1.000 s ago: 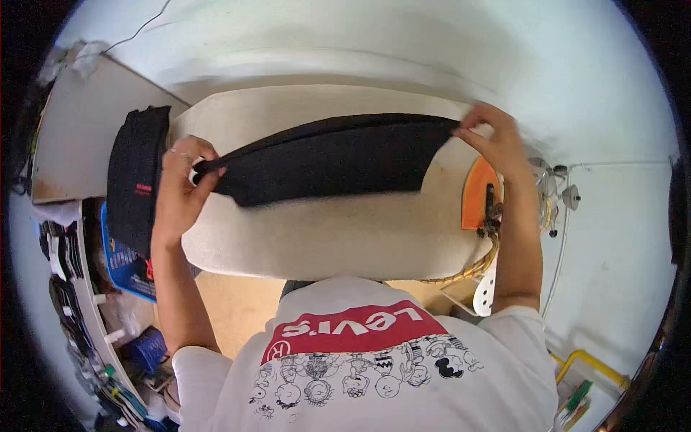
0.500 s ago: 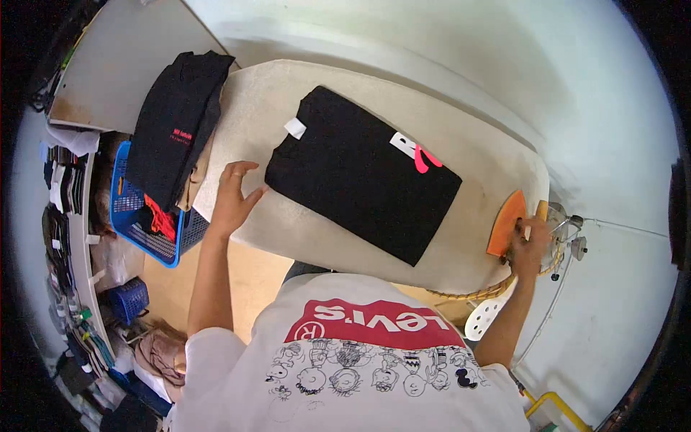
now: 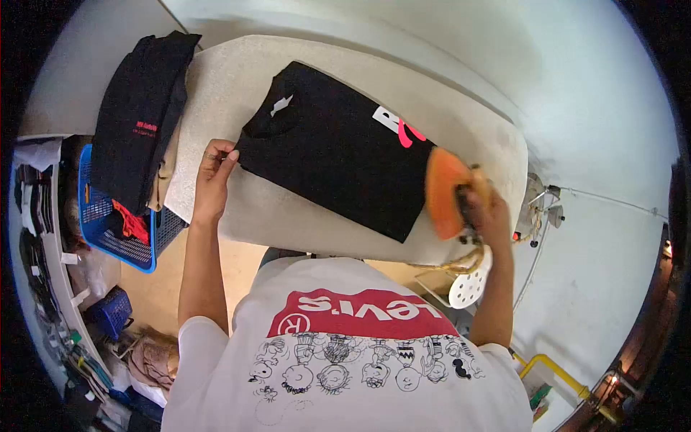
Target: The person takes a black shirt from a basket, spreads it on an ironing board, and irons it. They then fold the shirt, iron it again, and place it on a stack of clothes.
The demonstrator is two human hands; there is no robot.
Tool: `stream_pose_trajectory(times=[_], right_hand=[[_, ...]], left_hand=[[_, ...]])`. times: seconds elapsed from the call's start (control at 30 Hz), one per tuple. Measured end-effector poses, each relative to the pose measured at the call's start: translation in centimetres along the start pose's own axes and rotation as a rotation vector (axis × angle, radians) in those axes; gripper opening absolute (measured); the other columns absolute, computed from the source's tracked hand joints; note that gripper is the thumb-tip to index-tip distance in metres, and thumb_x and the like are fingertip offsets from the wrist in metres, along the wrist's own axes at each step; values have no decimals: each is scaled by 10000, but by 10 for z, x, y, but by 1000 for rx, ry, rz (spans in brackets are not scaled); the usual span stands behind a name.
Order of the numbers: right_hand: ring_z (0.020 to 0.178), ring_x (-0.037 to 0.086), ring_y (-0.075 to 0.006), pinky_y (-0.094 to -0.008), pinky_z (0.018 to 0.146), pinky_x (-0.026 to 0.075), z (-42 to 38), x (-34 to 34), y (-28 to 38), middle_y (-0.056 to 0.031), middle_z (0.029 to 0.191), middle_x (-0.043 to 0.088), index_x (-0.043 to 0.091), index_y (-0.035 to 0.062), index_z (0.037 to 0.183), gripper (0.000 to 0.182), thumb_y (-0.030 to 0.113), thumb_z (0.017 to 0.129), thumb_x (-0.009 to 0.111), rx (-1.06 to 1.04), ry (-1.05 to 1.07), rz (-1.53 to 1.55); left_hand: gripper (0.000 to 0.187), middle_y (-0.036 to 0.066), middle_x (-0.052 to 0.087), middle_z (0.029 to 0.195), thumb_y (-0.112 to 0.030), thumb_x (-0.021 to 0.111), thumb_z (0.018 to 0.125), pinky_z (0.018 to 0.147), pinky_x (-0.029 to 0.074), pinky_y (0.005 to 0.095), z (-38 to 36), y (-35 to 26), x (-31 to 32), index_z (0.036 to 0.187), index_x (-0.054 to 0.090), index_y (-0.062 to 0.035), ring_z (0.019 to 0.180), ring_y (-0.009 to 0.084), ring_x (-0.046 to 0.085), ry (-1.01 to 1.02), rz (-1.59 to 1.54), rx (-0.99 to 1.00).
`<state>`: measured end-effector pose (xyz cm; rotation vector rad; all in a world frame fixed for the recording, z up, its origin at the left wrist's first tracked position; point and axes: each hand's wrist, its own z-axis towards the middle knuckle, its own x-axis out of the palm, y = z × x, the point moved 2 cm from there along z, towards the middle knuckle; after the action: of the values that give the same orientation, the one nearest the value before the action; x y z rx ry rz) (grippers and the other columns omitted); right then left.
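Note:
A folded black T-shirt [image 3: 338,158] with a white and pink print lies on the pale ironing board [image 3: 216,93]. My left hand [image 3: 214,173] pinches its near left corner between thumb and fingers, close to the collar. In my right hand [image 3: 491,212] is an orange iron [image 3: 445,194], slightly blurred, held by its handle. The iron's edge overlaps the right end of the shirt in this view. A white label [image 3: 281,105] shows inside the collar.
Black folded garments [image 3: 140,122] hang over the board's left end beside a blue plastic basket [image 3: 115,241]. A shelf of clothes [image 3: 36,237] stands at far left. A white wall [image 3: 604,108] runs behind the board; a perforated white stool [image 3: 469,288] is below its right end.
My right hand has brought the iron leftward from the board's right end to the shirt. My left hand has closed on the shirt's corner, and the collar there has lifted open.

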<state>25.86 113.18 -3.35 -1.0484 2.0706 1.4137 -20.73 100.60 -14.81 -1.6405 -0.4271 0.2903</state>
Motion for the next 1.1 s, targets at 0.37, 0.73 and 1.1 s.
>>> stream_pose_trajectory(times=[0.37, 0.73, 1.1], right_hand=[[842, 672, -363, -444, 742, 525, -51, 122, 78, -189, 915, 681, 606, 104, 1184, 649, 629, 801, 608, -287, 511, -424], [918, 664, -337, -450, 765, 532, -7, 245, 240, -194, 985, 675, 608, 64, 1167, 610, 584, 851, 566, -644, 559, -568], [779, 678, -302, -379, 708, 509, 27, 157, 211, -181, 864, 689, 638, 13, 1141, 567, 512, 872, 611, -272, 353, -166]], left_hand=[[111, -34, 437, 830, -72, 556, 952, 563, 361, 195, 1, 22, -14, 1006, 465, -104, 666, 48, 413, 11, 85, -92], [95, 1, 505, 895, -71, 559, 950, 668, 428, 221, -6, 16, -55, 1011, 486, -76, 768, 70, 491, -174, -20, 113], [23, 37, 558, 796, -14, 581, 904, 627, 426, 228, -56, -11, -120, 926, 573, -13, 699, 93, 525, -152, 461, 175]])
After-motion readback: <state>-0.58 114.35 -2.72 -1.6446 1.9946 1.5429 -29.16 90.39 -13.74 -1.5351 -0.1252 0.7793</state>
